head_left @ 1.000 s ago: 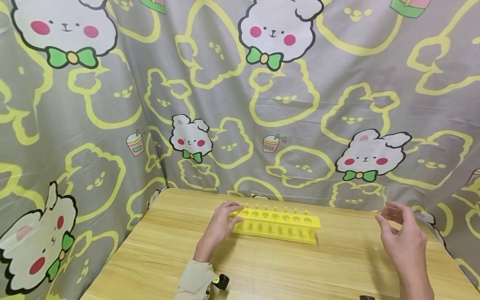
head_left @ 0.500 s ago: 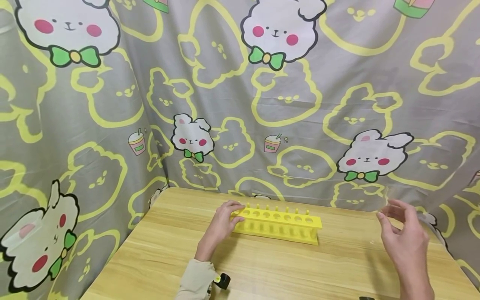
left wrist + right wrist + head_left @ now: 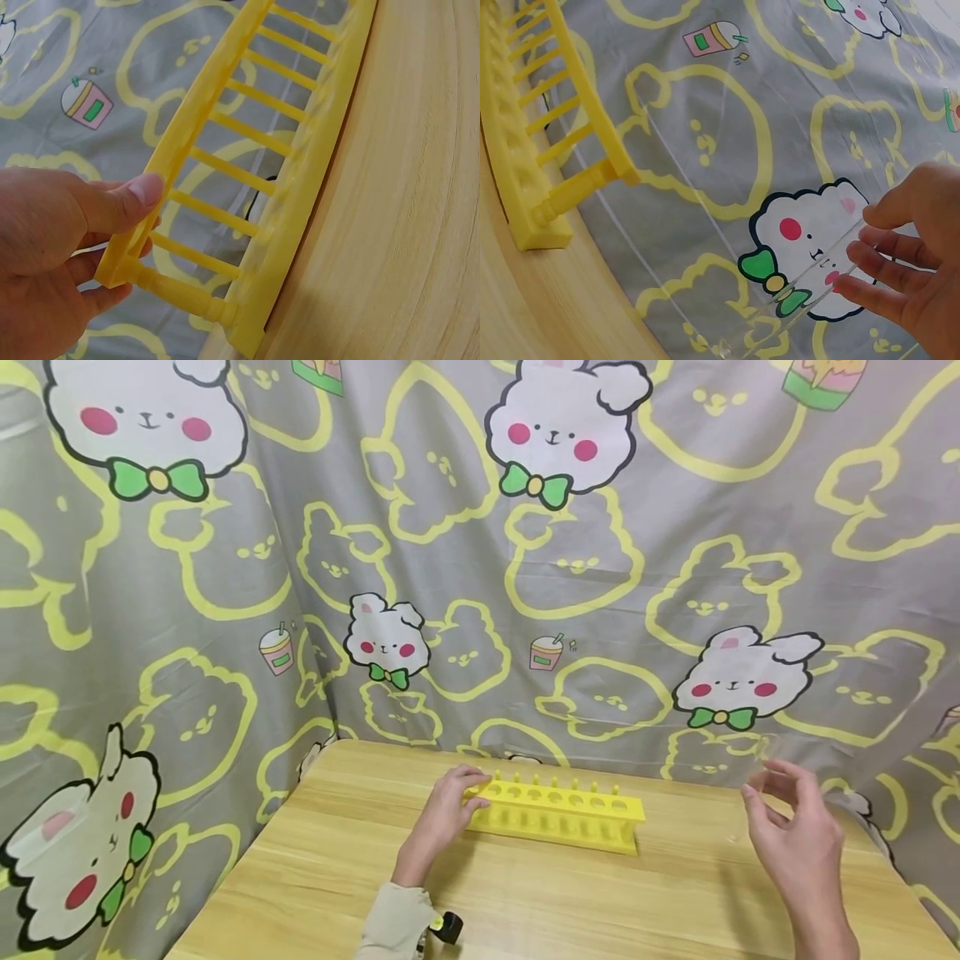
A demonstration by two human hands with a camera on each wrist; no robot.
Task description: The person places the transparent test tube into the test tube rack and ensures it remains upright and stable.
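A yellow test tube rack [image 3: 558,814] stands on the wooden table, with a row of round holes along its top and short pegs behind them. My left hand [image 3: 450,802] grips the rack's left end, and the left wrist view shows the thumb [image 3: 142,191] over the top rail with fingers underneath. Off to the right, my right hand [image 3: 798,827] pinches a clear test tube [image 3: 802,289] between thumb and fingertips. The tube points downward, its lower end above the table and apart from the rack. No tubes show in the rack's holes.
The wooden table [image 3: 337,877] reaches back to a grey curtain [image 3: 450,568] with rabbit and yellow outline prints, which hangs behind and at the left. A black wrist camera [image 3: 448,927] sits at the left sleeve.
My right hand has moved slightly left, toward the rack, with the test tube in it. My left hand stays on the rack's left end. The head view has shifted a little.
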